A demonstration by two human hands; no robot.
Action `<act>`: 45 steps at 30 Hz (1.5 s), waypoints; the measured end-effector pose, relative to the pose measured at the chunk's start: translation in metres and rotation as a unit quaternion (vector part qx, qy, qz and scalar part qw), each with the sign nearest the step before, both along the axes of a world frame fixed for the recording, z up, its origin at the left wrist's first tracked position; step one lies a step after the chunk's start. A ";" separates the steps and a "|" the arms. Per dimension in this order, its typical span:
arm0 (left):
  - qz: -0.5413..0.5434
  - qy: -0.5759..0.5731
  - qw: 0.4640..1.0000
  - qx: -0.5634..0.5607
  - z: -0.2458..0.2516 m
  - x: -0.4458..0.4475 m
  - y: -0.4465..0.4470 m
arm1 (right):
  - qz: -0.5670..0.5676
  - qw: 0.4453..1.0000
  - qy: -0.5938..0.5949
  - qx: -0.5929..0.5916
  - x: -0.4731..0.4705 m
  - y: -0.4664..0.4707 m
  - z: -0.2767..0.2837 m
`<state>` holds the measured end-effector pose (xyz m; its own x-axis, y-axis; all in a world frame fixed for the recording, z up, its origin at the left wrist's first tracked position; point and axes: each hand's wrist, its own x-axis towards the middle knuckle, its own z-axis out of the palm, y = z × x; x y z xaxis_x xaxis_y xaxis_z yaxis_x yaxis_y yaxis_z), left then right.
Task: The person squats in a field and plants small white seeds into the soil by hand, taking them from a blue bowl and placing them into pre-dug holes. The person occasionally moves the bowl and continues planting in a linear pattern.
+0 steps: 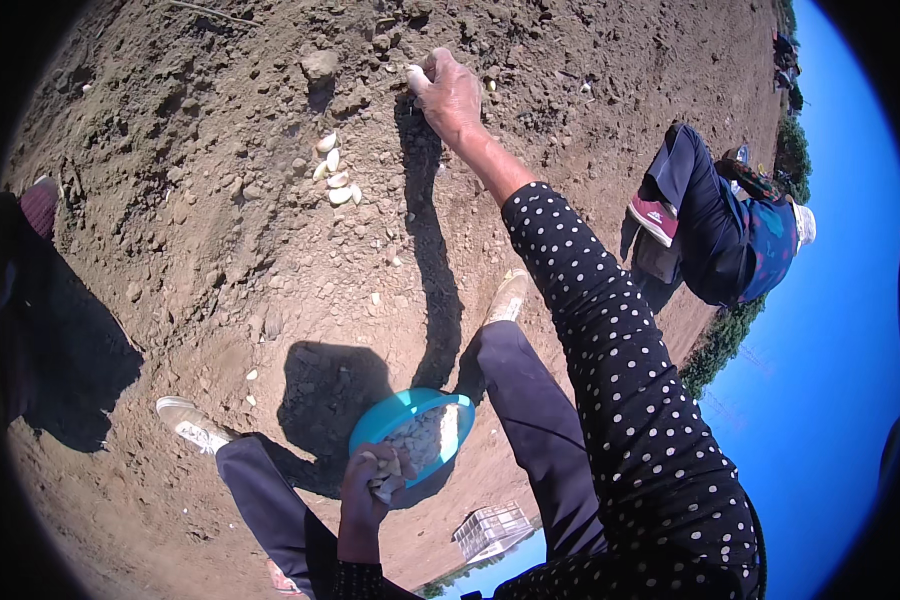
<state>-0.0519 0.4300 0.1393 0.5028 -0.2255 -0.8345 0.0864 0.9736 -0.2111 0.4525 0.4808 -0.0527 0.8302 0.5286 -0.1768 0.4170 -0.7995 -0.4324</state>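
My right hand (450,94) reaches far out over loose brown soil, fingers bent and pinched together at the ground. Whether a clove sits between its fingertips cannot be made out. A pale clove (490,85) lies just right of that hand. To its lower left rests a small group of garlic cloves (337,180) on the soil. Close to my body, my left hand (375,472) is closed around several garlic cloves (387,484). It is at the near rim of a tilted teal plastic basin (382,420), which holds many more cloves (420,439).
My shoes (187,421) stand apart on either side of the basin. A person (727,217) in a pale hat bends over the soil at right. At left, another person's shoe (41,206) shows beside a dark shadow. Clods (319,66) and single cloves (251,374) dot the ground.
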 end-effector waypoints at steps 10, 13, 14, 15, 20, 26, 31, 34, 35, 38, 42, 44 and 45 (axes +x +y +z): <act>0.058 0.022 0.997 -0.053 0.023 0.027 0.008 | -0.028 0.983 -0.134 -0.120 0.094 0.062 -0.078; 0.063 0.002 0.997 -0.045 0.025 0.027 0.006 | -0.058 0.978 -0.134 -0.149 0.103 0.071 -0.088; 0.061 -0.021 0.997 -0.051 0.024 0.026 0.005 | -0.058 0.979 -0.122 -0.151 0.107 0.070 -0.088; 0.055 -0.019 0.997 -0.051 0.027 0.028 0.003 | -0.058 0.981 -0.109 -0.152 0.111 0.069 -0.086; 0.052 -0.014 0.996 -0.077 0.031 0.037 -0.001 | 0.045 0.993 -0.104 -0.036 0.097 0.042 -0.061; 0.006 0.040 0.998 -0.055 0.029 0.033 -0.001 | 0.201 0.975 0.098 -0.018 -0.051 0.023 0.007; -0.004 0.033 0.999 -0.018 0.016 0.016 -0.008 | 0.287 0.957 0.031 -0.032 -0.086 0.023 -0.012; -0.005 0.031 0.999 -0.002 0.015 0.014 -0.007 | 0.294 0.954 0.055 -0.040 -0.083 0.027 -0.018; 0.001 0.026 1.000 -0.002 0.015 0.016 -0.006 | 0.293 0.952 0.073 -0.048 -0.081 0.027 -0.017; -0.005 0.020 1.000 0.001 0.014 0.015 -0.007 | 0.222 0.973 0.069 -0.003 -0.065 0.025 -0.005; 0.001 0.040 0.999 -0.004 0.018 0.018 -0.007 | 0.146 0.987 -0.051 -0.038 0.001 0.020 -0.009; -0.008 0.033 0.999 0.001 0.018 0.020 -0.005 | 0.169 0.978 -0.072 -0.097 0.035 0.022 -0.024; -0.008 0.031 0.999 0.002 0.017 0.020 -0.004 | 0.188 0.972 -0.075 -0.120 0.046 0.024 -0.035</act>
<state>-0.0321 0.4263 0.1566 0.4465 -0.2295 -0.8649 0.0879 0.9731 -0.2128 0.4981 0.5044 -0.0880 0.6129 0.7576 -0.2244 0.7424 -0.6494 -0.1647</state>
